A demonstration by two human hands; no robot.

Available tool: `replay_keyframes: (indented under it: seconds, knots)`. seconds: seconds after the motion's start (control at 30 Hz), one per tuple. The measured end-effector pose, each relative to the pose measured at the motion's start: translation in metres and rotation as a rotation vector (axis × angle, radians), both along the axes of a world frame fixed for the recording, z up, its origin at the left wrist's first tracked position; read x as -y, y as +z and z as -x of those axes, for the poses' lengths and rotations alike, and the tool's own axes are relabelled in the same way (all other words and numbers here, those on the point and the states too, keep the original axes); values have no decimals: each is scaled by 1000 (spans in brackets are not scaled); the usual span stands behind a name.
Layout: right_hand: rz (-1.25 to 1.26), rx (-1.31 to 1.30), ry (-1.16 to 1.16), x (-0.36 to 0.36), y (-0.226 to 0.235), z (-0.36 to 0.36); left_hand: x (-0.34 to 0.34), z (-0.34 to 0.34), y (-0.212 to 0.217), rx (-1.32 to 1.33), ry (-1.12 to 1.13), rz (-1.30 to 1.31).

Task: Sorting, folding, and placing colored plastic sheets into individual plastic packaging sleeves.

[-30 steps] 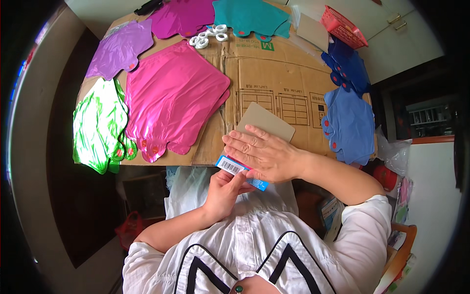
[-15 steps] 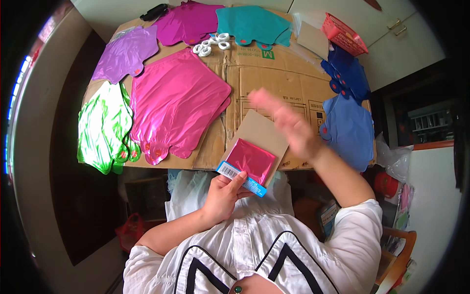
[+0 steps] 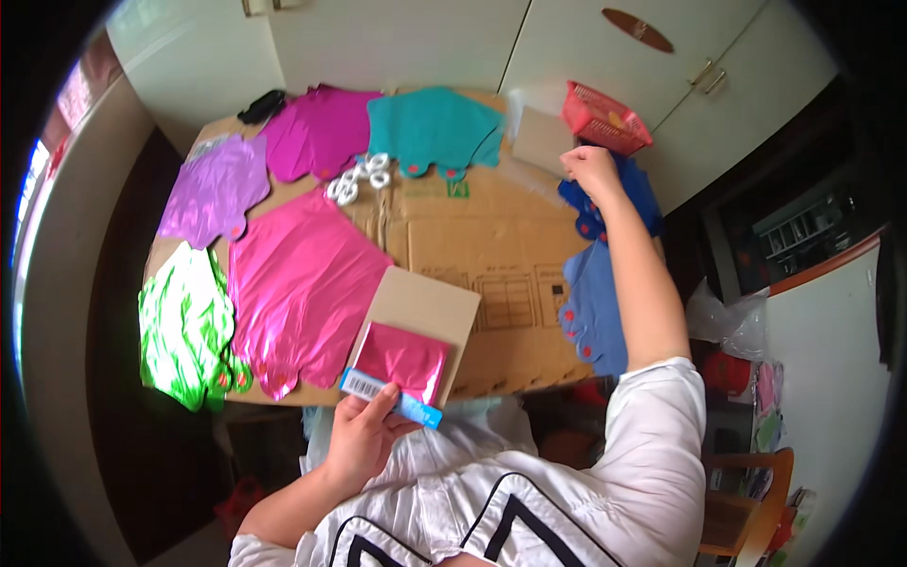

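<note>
My left hand [image 3: 364,437], near the table's front edge, is closed on a flat packet. Thumb in front and fingers behind, it pinches a blue label strip [image 3: 416,410] with a barcode. Above the strip shows a folded pink foil sheet [image 3: 406,359], and behind that stands a brown card [image 3: 430,298]. My right arm stretches to the far right, where my right hand [image 3: 593,172] is closed beside a stack of brown cards [image 3: 540,142] and above dark blue foil pieces [image 3: 638,194]. Whether anything sits between its fingers is hidden.
Flattened cardboard [image 3: 444,231] covers the table. Foil pieces lie around it: pink [image 3: 298,283], green [image 3: 184,321], lilac [image 3: 217,189], purple [image 3: 316,132], teal [image 3: 430,128] and light blue [image 3: 595,307]. White rolls [image 3: 359,180] sit near the back; a red basket [image 3: 605,118] stands back right.
My right hand has swung from above the packet to the far right, and its fingers have closed. My left hand still holds the packet. The whole view has shifted.
</note>
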State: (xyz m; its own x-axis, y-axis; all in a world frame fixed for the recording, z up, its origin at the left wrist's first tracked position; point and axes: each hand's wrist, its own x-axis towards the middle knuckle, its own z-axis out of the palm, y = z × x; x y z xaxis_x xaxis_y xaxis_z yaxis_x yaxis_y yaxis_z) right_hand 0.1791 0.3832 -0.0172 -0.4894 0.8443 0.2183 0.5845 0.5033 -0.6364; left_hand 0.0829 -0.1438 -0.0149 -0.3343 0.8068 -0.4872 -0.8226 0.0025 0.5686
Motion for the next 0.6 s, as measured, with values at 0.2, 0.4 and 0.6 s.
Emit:
replay_keyframes:
  seconds: [0.2, 0.4, 0.6]
  knots:
    - [-13, 79, -40, -46, 5, 86, -16, 6, 3, -116, 62, -64]
    - [-109, 259, -133, -44, 16, 152, -31, 18, 4, -116, 16, -75]
    - [-270, 603, -241, -42, 24, 170, -38, 26, -1, -68, 63, -36]
